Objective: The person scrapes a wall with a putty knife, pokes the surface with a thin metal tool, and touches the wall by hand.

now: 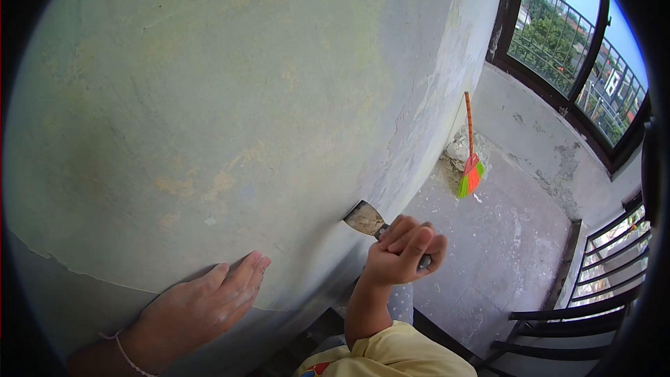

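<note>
My right hand (405, 251) is wrapped round the dark handle of a putty knife (365, 218). The blade is stained, and its edge meets the wall (244, 98) or lies very close to it. Pale green, patchy paint covers this wall, with worn yellowish spots and a whiter strip toward the corner. My left hand (202, 300) lies flat against the lower wall with fingers stretched out, near a ragged paint edge (105, 279). Below that edge the surface is greyer.
A broom (470, 167) with orange and green bristles leans in the corner beside rubble (457, 150). White flecks dot the grey floor (488, 237). A dark-framed window (572, 91) is at upper right. Black railings (579, 314) stand at lower right.
</note>
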Demonstrator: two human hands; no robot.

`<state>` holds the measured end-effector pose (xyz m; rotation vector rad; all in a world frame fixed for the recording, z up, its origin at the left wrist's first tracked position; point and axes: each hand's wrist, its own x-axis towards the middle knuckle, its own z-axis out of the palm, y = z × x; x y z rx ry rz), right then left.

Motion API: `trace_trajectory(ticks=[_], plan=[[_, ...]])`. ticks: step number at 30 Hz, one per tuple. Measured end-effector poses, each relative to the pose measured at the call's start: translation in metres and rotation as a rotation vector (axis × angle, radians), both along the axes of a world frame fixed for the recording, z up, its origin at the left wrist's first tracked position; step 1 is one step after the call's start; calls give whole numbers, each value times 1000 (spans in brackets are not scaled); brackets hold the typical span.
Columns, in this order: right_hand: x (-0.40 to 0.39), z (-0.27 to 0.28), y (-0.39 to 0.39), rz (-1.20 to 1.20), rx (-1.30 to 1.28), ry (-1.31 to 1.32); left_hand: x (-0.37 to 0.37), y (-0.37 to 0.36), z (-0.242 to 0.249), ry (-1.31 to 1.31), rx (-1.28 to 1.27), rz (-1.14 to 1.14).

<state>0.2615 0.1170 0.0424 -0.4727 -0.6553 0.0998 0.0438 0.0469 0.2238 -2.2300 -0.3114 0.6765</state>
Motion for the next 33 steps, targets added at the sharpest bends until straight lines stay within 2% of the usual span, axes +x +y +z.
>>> trace_trajectory(ticks=[1, 2, 5, 6, 10, 12, 13, 15, 19, 23, 25, 29, 32, 33], plan=[[7, 12, -13, 92, 198, 214, -1, -1, -2, 6, 20, -12], [10, 24, -21, 48, 260, 233, -2, -2, -4, 16, 32, -27], [9, 15, -5, 117, 181, 186, -2, -1, -7, -4, 55, -35], [9, 17, -2, 37, 122, 153, -2, -1, -7, -3, 52, -41], [16, 22, -18, 66, 68, 183, -1, -2, -8, -10, 53, -34], [16, 30, -36, -8, 261, 268, 0, 0, -7, -9, 59, -41], [13, 26, -27, -10, 259, 269, 0, 0, -7, -9, 59, -34], [7, 15, 0, 84, 208, 171, 0, -3, -7, -12, 42, -32], [25, 25, -8, 53, 59, 250, 2, -4, -12, -52, 41, -19], [24, 37, -35, 24, 243, 291, 4, -3, -12, -54, 46, 0], [0, 24, 2, 73, -91, 248, 4, -4, -12, -63, 34, 6], [14, 31, 0, 86, -58, 333, 3, -3, -14, -101, 29, 11], [36, 42, -35, 73, 279, 339, 4, -4, -12, -96, 27, 13], [31, 39, -22, 75, 278, 343, 4, -4, -12, -93, 26, 16]])
